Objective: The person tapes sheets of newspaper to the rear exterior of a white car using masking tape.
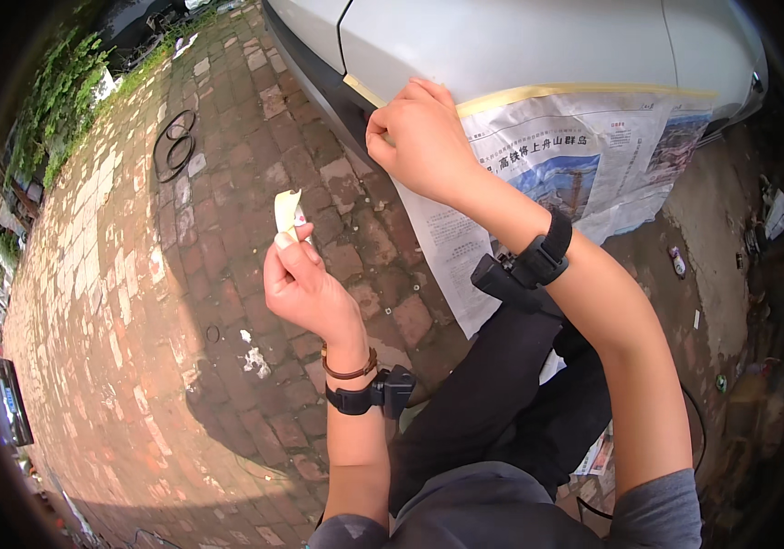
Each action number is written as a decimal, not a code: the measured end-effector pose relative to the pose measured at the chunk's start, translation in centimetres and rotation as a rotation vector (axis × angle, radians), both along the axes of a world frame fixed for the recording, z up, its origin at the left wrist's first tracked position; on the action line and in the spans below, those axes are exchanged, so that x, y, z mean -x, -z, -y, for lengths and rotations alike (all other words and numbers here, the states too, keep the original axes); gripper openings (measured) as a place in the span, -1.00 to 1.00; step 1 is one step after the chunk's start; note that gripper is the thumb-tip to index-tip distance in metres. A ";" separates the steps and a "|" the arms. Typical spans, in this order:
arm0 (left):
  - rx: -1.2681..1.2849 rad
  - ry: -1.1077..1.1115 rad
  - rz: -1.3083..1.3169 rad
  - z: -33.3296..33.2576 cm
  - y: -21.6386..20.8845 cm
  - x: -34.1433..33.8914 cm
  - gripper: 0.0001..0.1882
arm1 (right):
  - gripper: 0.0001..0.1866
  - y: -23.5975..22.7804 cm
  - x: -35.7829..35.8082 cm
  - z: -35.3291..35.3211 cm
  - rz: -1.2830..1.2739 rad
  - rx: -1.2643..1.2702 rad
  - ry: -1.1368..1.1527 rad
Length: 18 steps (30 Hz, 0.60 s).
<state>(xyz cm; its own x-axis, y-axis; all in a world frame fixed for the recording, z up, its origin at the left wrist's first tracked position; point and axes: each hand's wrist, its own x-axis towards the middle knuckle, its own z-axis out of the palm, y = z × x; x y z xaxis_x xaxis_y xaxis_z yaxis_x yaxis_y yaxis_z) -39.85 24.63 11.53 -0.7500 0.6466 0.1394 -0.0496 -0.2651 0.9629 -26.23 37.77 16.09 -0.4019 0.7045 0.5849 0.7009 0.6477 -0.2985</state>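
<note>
1. Left hand [298,273] is pinching some yellow tape [286,218], out left of the car panel [538,46].
2. Right hand [424,137] is reaching the panel's lower edge, probably taping newspaper [447,247] hanging there; can't tell if that grip's pinching anything.
3. Next move's calling for smoothing, I'm guessing.

Outdoor yard [117,348], brick paving [227,197], green plants [55,101]; pale car panel [520,46], taped newspaper [625,169]

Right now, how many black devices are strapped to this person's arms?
2: one black device on the left forearm, beside a brown bracelet; another black device on the right forearm. Any under the sleeves would be hidden.
</note>
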 end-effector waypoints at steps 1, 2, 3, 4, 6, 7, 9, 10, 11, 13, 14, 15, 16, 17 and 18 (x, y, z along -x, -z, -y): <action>-0.065 0.137 0.295 -0.5 0.1 0.4 -0.70 | -0.81 -0.3 -0.3 0.0 -0.047 0.006 -0.047; -0.133 0.265 0.586 -1.6 0.6 1.3 -0.67 | -0.77 -0.9 -0.2 0.2 -0.043 0.069 -0.090; -0.204 0.397 0.877 -2.2 1.0 2.0 -0.63 | -0.74 -1.7 -0.4 0.4 -0.037 0.131 -0.132; -0.168 0.557 0.841 -2.5 1.3 1.3 -0.57 | -0.70 -2.4 -0.8 0.3 -0.021 0.189 -0.159; -0.087 0.534 0.625 -3.5 0.7 -0.6 -0.55 | -0.61 -3.1 -0.9 0.3 -0.038 0.241 -0.225; -0.078 0.514 0.580 -3.9 -0.1 -1.6 -0.54 | -0.57 -3.4 -1.2 0.5 -0.045 0.270 -0.247; -0.063 0.511 0.591 -5.1 -0.3 -2.3 -0.54 | -0.51 -3.7 -1.3 0.7 -0.051 0.261 -0.288; -0.056 0.516 0.600 -5.6 -0.4 -2.9 -0.54 | -0.49 -3.9 -1.5 0.9 -0.051 0.255 -0.301; -0.084 0.530 0.602 -6.0 -0.8 -3.4 -0.55 | -0.50 -4.0 -1.9 0.9 -0.017 0.195 -0.311; -0.137 0.560 0.607 -6.3 -1.4 -3.5 -0.57 | -0.53 -3.9 -2.5 1.3 0.054 0.077 -0.327; -0.156 0.549 0.578 -6.2 -1.8 -3.4 -0.57 | -0.54 -4.4 -2.9 1.7 0.117 -0.011 -0.311; -0.177 0.544 0.553 -5.9 -2.5 -3.4 -0.56 | -0.52 -5.0 -3.4 2.2 0.189 -0.098 -0.288; -0.190 0.554 0.520 -5.3 -2.9 -3.7 -0.57 | -0.38 -4.7 -4.2 2.2 0.137 -0.130 -0.209; -0.204 0.556 0.489 -4.4 -3.4 -4.2 -0.58 | -0.33 -5.7 -6.2 2.0 0.064 -0.127 -0.206; -0.239 0.566 0.452 -3.0 -4.3 -5.1 -0.56 | -0.28 -6.8 -8.0 1.9 -0.014 -0.121 -0.209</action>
<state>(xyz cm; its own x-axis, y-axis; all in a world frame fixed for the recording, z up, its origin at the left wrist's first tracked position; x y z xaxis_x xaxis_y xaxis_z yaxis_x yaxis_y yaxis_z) -34.78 27.67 15.84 -0.3299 0.9404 0.0821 -0.6156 -0.2803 0.7365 -18.26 35.85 22.91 -0.5230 0.5312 0.6665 0.5445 0.8099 -0.2182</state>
